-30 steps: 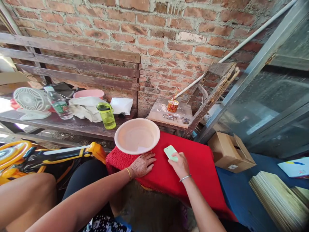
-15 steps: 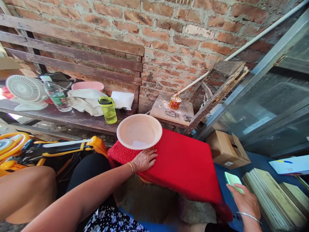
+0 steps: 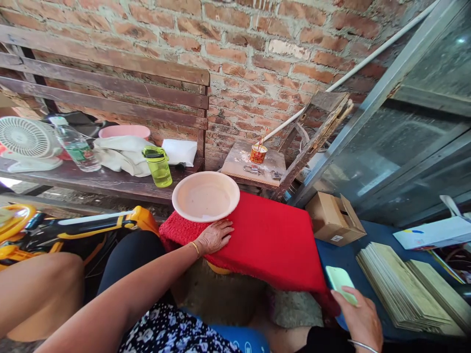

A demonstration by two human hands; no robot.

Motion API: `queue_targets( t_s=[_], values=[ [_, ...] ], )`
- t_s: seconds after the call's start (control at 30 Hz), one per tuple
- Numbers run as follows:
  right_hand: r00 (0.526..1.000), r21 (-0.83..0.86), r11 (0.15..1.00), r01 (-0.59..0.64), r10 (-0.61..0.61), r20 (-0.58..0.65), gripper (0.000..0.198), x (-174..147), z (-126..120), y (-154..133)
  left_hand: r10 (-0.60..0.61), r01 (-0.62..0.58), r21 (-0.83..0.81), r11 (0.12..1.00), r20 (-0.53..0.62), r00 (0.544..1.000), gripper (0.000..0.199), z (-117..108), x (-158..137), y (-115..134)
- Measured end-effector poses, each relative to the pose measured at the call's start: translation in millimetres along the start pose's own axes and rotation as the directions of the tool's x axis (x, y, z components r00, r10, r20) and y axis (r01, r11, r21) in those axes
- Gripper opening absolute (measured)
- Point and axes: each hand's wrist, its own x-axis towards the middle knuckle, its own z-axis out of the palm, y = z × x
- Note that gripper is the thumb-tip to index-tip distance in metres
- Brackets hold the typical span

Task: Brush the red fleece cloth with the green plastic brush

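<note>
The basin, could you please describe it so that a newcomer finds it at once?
Find the central red cloth. At its far left corner, just beyond the left hand, sits a wide, round, pale basin. Unlike the pinker tub on the bench, it rests on the cloth.

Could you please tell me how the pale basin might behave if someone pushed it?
The basin looks like moulded plastic, so probably light and fairly stiff. Being wide and low, it seems unlikely to tip, but the red cloth may bunch.

The left hand wears a gold-coloured bangle, the right hand a silver-coloured bangle. The dark garment has white flowers.
</note>
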Motion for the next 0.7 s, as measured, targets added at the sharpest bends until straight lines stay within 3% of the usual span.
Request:
queue_targets(
  t_s=[0.1, 0.2, 0.3, 0.37, 0.43, 0.53, 0.6, 0.7],
  values=[
    [0.999, 0.029, 0.999, -0.029, 0.030, -0.045, 0.048, -3, -4, -1, 0.000, 0.000, 0.009, 1.000, 0.006, 1.000, 0.032, 0, 0, 0],
    [0.979, 0.164, 0.972, 0.170, -0.185, 0.083, 0.044, -16, 6, -28, 0.004, -0.005, 0.030, 1.000, 0.017, 1.000, 0.033, -1, 0, 0],
    [0.900, 0.229, 0.921, 0.314, -0.366, 0.238, 0.038, -22, 16, -40, -0.001, 0.000, 0.047, 0.999, 0.023, 1.000, 0.033, -1, 0, 0],
    [0.919, 0.181, 0.947, 0.266, -0.306, 0.248, 0.039, -15, 13, -28, -0.005, 0.003, 0.048, 0.999, 0.024, 1.000, 0.033, -1, 0, 0],
    [0.985, 0.073, 0.992, 0.107, -0.116, 0.130, 0.044, -4, 5, -8, -0.005, 0.003, 0.047, 0.999, 0.028, 1.000, 0.033, -1, 0, 0],
    [0.993, 0.005, 0.995, -0.103, 0.103, -0.063, 0.052, 9, -2, 7, 0.000, -0.002, 0.052, 0.999, 0.035, 0.999, 0.033, -3, 1, 2],
    [0.995, 0.045, 0.996, -0.071, 0.074, -0.067, 0.054, 11, 4, -4, 0.000, -0.002, 0.054, 0.999, 0.034, 0.999, 0.033, -4, 2, 3],
    [0.989, 0.128, 0.981, 0.148, -0.145, -0.030, 0.051, 4, 30, -46, 0.000, -0.002, 0.060, 0.998, 0.031, 1.000, 0.033, -4, 1, 3]
  ],
)
